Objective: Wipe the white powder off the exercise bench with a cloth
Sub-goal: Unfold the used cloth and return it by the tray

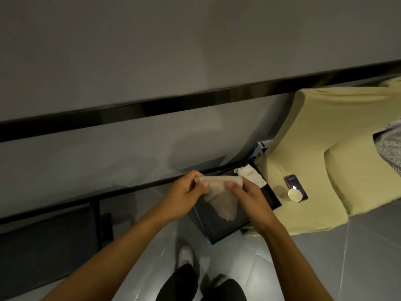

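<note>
The cloth [223,203] is pale beige, soft and creased. Its top edge is bunched into a roughly level band, pinched at one end by the left grip [184,198] and at the other by the right grip [249,199]. The remainder hangs free in a loose, tapering flap above an open black box [225,232] on the floor.

Dim indoor light, grey cast. Soft shadows on wall [195,148] just above grip. Bright glare spot on phone [296,187] right of grip; faint glints on floor tiles [258,255] below. Cloth [223,205] in grip slightly soft; straight lines bow toward frame edges.
</note>
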A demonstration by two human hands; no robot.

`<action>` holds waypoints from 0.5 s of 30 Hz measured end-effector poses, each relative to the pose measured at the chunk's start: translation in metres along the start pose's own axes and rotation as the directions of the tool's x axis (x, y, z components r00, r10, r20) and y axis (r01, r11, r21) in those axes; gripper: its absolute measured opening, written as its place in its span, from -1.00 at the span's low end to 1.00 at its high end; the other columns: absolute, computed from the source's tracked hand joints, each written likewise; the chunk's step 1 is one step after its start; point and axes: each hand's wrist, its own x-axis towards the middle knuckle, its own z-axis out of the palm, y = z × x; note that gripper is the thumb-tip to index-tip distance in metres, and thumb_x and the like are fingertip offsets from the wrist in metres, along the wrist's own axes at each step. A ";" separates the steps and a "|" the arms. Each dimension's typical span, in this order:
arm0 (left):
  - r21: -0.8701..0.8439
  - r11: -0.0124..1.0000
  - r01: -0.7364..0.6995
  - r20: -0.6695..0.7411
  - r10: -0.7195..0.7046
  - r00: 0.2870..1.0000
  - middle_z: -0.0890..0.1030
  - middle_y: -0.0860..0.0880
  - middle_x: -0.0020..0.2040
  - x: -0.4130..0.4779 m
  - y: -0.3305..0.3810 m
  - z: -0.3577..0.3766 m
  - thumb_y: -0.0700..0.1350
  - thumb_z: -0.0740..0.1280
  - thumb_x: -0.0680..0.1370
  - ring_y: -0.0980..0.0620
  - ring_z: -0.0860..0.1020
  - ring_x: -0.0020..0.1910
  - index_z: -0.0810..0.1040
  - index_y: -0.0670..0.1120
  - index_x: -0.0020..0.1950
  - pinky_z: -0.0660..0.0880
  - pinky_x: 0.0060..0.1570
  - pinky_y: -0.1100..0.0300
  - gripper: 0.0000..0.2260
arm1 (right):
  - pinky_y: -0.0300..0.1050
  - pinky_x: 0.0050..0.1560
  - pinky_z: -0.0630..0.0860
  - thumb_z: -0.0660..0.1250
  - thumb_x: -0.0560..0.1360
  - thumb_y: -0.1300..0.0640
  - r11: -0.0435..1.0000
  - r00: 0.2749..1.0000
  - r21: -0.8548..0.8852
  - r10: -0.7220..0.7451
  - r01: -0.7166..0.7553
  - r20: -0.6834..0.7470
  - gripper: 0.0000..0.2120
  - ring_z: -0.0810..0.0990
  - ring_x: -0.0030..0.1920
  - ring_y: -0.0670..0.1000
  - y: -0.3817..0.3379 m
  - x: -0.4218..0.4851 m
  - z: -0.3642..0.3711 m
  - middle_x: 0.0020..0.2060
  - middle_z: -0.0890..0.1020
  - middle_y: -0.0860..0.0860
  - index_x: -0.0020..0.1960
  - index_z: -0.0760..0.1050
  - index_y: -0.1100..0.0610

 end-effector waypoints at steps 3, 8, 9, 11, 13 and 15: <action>-0.143 0.985 0.095 0.004 -0.095 0.995 0.55 0.19 -0.26 0.019 -0.018 0.035 -0.08 0.27 0.67 0.24 0.47 -0.30 0.48 0.04 -0.01 0.45 -0.25 0.28 -0.93 | -0.01 0.12 0.61 0.35 0.53 -0.05 0.954 0.989 0.266 0.117 -0.137 0.091 -0.63 0.66 0.15 0.03 0.031 0.022 -0.011 0.09 0.70 0.00 0.27 0.49 0.08; -0.269 0.925 0.269 -0.155 -0.317 0.936 0.57 0.08 -0.02 0.050 -0.078 0.104 0.02 0.22 0.69 0.18 0.57 -0.10 0.40 0.16 0.11 0.52 -0.14 0.24 -0.97 | 0.06 -0.16 0.66 0.45 0.52 0.27 0.966 0.970 0.126 0.212 -0.226 0.121 -0.51 0.70 0.01 0.12 0.107 0.068 -0.034 0.16 0.63 0.17 0.35 0.36 0.01; -0.328 0.885 0.330 -0.121 -0.386 0.914 0.57 0.05 0.04 0.053 -0.095 0.118 -0.01 0.26 0.67 0.12 0.59 -0.04 0.38 0.17 0.19 0.54 -0.14 0.25 -0.87 | -0.04 -0.23 0.63 0.40 0.54 0.30 0.967 0.969 0.091 0.230 -0.239 0.093 -0.53 0.71 -0.07 0.08 0.124 0.078 -0.038 0.13 0.64 0.17 0.36 0.36 0.00; -0.411 0.792 0.452 -0.001 -0.496 0.868 0.60 -0.02 0.07 0.054 -0.128 0.146 -0.14 0.38 0.61 0.06 0.64 -0.01 0.27 0.12 0.41 0.60 -0.15 0.25 -0.55 | -0.15 -0.28 0.58 0.33 0.57 0.32 0.956 0.958 0.068 0.283 -0.286 0.051 -0.59 0.70 -0.12 0.03 0.158 0.094 -0.044 0.12 0.63 0.15 0.34 0.38 0.01; -0.378 0.760 0.528 -0.006 -0.572 0.820 0.65 -0.10 -0.03 0.050 -0.165 0.172 -0.20 0.42 0.58 -0.01 0.68 -0.07 0.19 0.08 0.53 0.65 -0.10 0.12 -0.38 | -0.19 -0.25 0.58 0.30 0.57 0.32 0.936 0.936 0.006 0.351 -0.351 0.039 -0.60 0.68 -0.06 0.03 0.199 0.110 -0.049 0.14 0.62 0.13 0.35 0.40 0.05; -0.329 0.743 0.584 -0.085 -0.639 0.765 0.65 -0.09 -0.12 0.045 -0.195 0.190 -0.18 0.41 0.59 -0.03 0.68 -0.11 0.20 0.05 0.54 0.66 -0.05 0.03 -0.39 | -0.15 -0.19 0.64 0.28 0.57 0.32 0.913 0.913 -0.056 0.406 -0.403 0.047 -0.59 0.66 0.01 0.05 0.233 0.127 -0.051 0.13 0.62 0.12 0.39 0.41 0.10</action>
